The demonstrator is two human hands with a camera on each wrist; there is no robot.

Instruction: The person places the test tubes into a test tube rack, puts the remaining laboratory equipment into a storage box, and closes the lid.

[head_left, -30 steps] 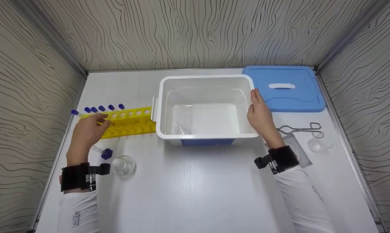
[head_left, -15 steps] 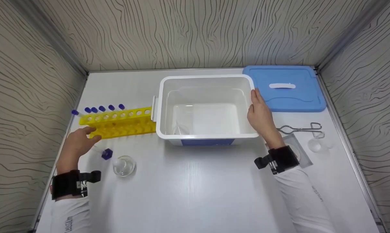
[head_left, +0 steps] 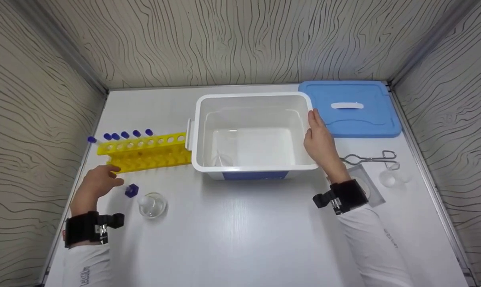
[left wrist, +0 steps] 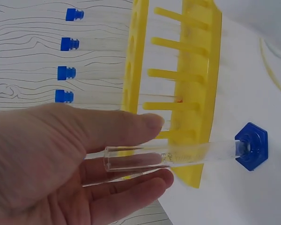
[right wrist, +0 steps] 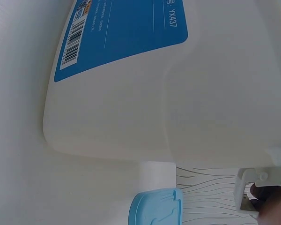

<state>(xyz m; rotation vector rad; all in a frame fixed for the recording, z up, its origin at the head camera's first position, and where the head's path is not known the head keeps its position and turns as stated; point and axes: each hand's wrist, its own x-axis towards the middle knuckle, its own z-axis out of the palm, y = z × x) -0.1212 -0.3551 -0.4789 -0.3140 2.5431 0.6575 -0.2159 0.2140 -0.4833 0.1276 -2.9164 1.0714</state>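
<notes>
My left hand [head_left: 99, 181] reaches round a clear graduated cylinder [left wrist: 178, 154] with a blue hexagonal base [head_left: 131, 190]. In the left wrist view the thumb is on one side of the glass and the extended fingers on the other, with a gap showing below the thumb. Just beyond stands a yellow test tube rack [head_left: 144, 153] bearing several tubes with blue caps [left wrist: 67, 72]. My right hand [head_left: 321, 143] holds the right side of a white plastic storage box [head_left: 256, 168]; in the right wrist view dark fingertips show at its handle [right wrist: 243, 187].
A glass flask [head_left: 152, 205] stands right of the cylinder. Inside the box lies a clear funnel-shaped item [head_left: 222, 160]. A blue lid [head_left: 350, 119], metal tongs [head_left: 368, 160], a grey square sheet [head_left: 370, 191] and another clear glass vessel [head_left: 389, 179] are at the right.
My left hand has moved back from the rack, left and toward the table's front, to the graduated cylinder. My right hand has stayed at the box.
</notes>
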